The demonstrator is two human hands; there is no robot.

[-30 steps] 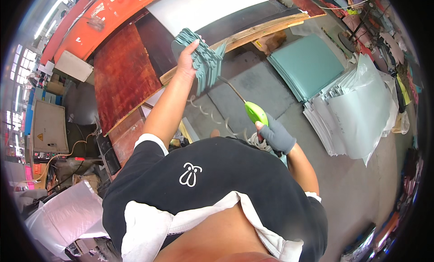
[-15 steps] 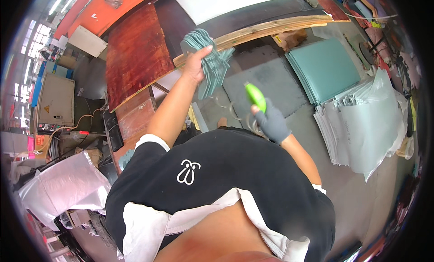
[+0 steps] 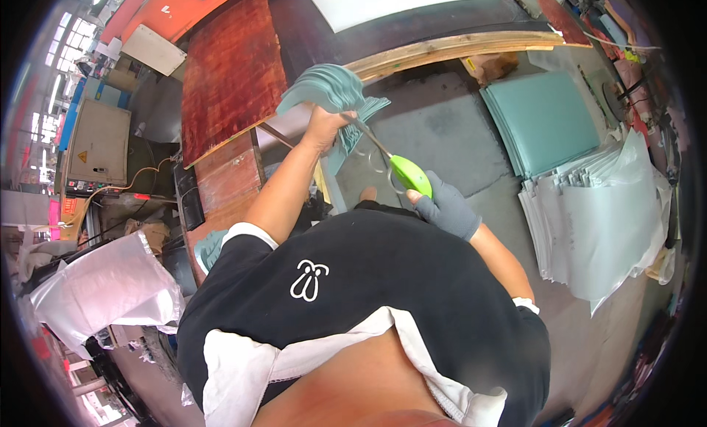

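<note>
My left hand is bare and closed around a stack of thin teal cut-out sheets, whose upper ends fan out to the left and lower ends hang below. My right hand, in a grey glove with bare fingertips, grips a bright green air blow gun. Its thin metal nozzle points up and left, its tip at the sheets beside my left hand. Translucent hose coils loop next to it. My fingers hide part of the green handle.
A reddish-brown board and a dark tabletop with a wooden edge lie ahead. To the right stand a stack of large teal sheets and white plastic-wrapped sheets. A grey metal box stands left, near a silvery plastic bag.
The air blow gun has come left and its nozzle now reaches the teal sheets. The sheets have turned and spread leftward, and my left hand has dropped slightly lower.
</note>
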